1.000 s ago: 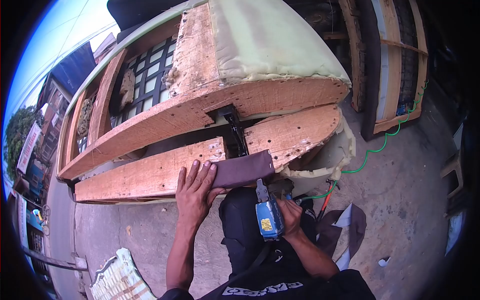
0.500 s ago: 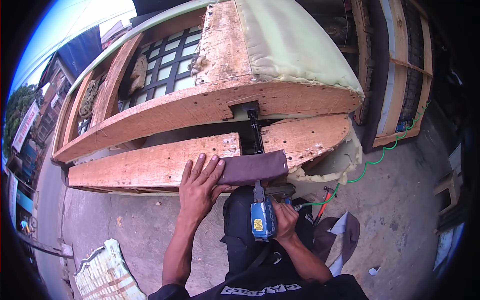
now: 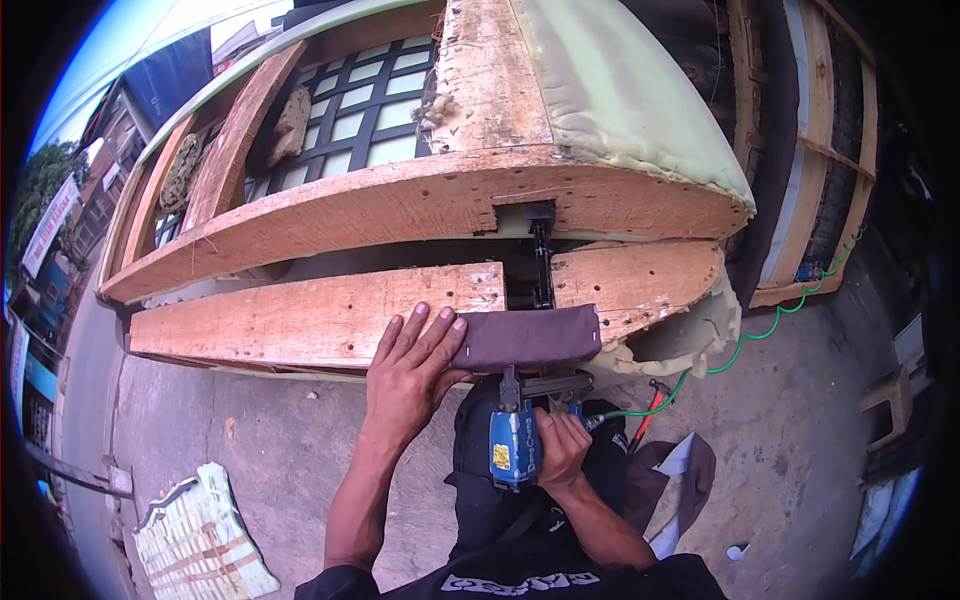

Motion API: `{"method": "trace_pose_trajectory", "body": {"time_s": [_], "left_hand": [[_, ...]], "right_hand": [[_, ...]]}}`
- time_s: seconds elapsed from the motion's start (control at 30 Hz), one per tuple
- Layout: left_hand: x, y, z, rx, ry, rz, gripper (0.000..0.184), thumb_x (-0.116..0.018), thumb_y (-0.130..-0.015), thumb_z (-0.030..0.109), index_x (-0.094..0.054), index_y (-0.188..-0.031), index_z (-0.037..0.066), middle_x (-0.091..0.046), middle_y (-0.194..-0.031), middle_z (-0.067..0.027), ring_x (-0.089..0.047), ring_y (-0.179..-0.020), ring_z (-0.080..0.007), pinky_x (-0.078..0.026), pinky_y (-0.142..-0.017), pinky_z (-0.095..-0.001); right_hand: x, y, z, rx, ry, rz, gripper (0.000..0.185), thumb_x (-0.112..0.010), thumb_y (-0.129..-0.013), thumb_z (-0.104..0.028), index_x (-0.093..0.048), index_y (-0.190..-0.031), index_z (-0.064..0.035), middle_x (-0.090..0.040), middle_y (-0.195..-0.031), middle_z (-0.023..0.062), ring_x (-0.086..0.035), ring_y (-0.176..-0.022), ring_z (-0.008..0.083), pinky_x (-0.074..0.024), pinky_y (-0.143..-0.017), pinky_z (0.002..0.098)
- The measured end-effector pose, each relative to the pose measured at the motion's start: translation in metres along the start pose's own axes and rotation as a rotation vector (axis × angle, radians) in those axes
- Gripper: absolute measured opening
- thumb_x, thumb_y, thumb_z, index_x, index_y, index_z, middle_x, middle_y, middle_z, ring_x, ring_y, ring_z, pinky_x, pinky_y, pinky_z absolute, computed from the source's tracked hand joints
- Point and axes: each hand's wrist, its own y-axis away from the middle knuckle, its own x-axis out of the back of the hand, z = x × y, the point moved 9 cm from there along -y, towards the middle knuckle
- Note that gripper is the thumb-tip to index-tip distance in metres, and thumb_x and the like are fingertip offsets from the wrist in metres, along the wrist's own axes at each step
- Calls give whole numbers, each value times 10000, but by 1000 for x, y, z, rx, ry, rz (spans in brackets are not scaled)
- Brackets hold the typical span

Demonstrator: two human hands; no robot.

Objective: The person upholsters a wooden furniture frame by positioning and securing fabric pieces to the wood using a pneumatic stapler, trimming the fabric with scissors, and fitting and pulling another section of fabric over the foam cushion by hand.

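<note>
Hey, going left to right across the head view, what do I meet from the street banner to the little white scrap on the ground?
Banner, pale panel, left hand, staple gun, hammer, white scrap.

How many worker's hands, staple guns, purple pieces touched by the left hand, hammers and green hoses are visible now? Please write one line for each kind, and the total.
Hands: 2 (left hand, right hand)
Staple gun: 1
Purple piece: 1
Hammer: 1
Green hose: 1
Total: 6
</note>
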Motion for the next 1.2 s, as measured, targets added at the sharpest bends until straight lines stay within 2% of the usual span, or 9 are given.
{"method": "trace_pose_trajectory", "body": {"time_s": [0.23,0.43,0.5,0.53,0.57,0.63,0.77,1.07,1.2], "left_hand": [[6,0,-5,6,60,-46,699,-841,-769,255,-619,-1430,199,-574,-1506,-37,-455,-1462,-284,-343,-1225,-486],[10,-1,-6,4,97,-151,745,-819,-806,168,-540,-1497,187,-512,-1561,-48,-415,-1486,-300,-312,-1246,-489],[11,-1,-5,-30,135,-175,710,-777,-850,113,-520,-1509,166,-494,-1574,-61,-401,-1494,-312,-300,-1252,-489],[14,-1,-5,-39,182,-167,708,-681,-845,-13,-514,-1513,150,-493,-1573,-76,-397,-1495,-327,-286,-1261,-491],[17,0,-5,-37,182,-167,708,-681,-845,-13,-514,-1513,150,-493,-1573,-76,-397,-1495,-327,-286,-1261,-491],[20,-2,-7,-25,282,-196,771,-578,-783,-107,-504,-1517,117,-494,-1569,-106,-395,-1495,-337,-262,-1271,-490],[22,-2,-11,-13,363,-145,810,-506,-723,-142,-511,-1503,75,-510,-1547,-144,-411,-1484,-348,-253,-1272,-492],[27,-1,-17,47,444,-21,757,-461,-749,-166,-541,-1472,42,-549,-1497,-187,-454,-1451,-371,-290,-1253,-477],[31,-1,-20,82,422,54,673,-471,-802,-171,-569,-1438,27,-568,-1464,-212,-500,-1411,-375,-358,-1216,-461]], "right_hand": [[-1,-8,-13,39,7,-57,334,-606,-824,-126,-678,-1100,46,-506,-674,88,-562,-585,257,-398,-564,383],[-12,-11,-18,40,19,-52,287,-601,-839,-121,-689,-1067,30,-509,-670,80,-546,-572,241,-390,-560,376],[-13,-13,-19,41,19,-54,279,-603,-839,-118,-691,-1061,27,-508,-669,77,-547,-572,240,-392,-562,374],[-12,-12,-20,29,25,-56,271,-606,-839,-114,-692,-1056,24,-506,-668,75,-548,-572,238,-394,-563,373],[-9,-12,-22,30,25,-57,271,-606,-839,-114,-692,-1056,24,-506,-668,75,-548,-572,238,-394,-563,373],[-8,-17,-26,45,60,-88,276,-623,-824,-113,-696,-1056,16,-504,-670,68,-554,-580,228,-396,-565,370],[-13,-23,-38,100,65,-134,276,-637,-805,-106,-703,-1049,5,-490,-668,60,-550,-583,217,-397,-565,366],[-26,-15,-35,87,116,-105,251,-653,-787,-107,-704,-1016,-16,-459,-665,55,-538,-577,217,-394,-568,363],[-8,-25,-32,97,81,-174,296,-669,-777,-128,-722,-1055,-40,-489,-667,51,-550,-584,217,-390,-575,360]]}}
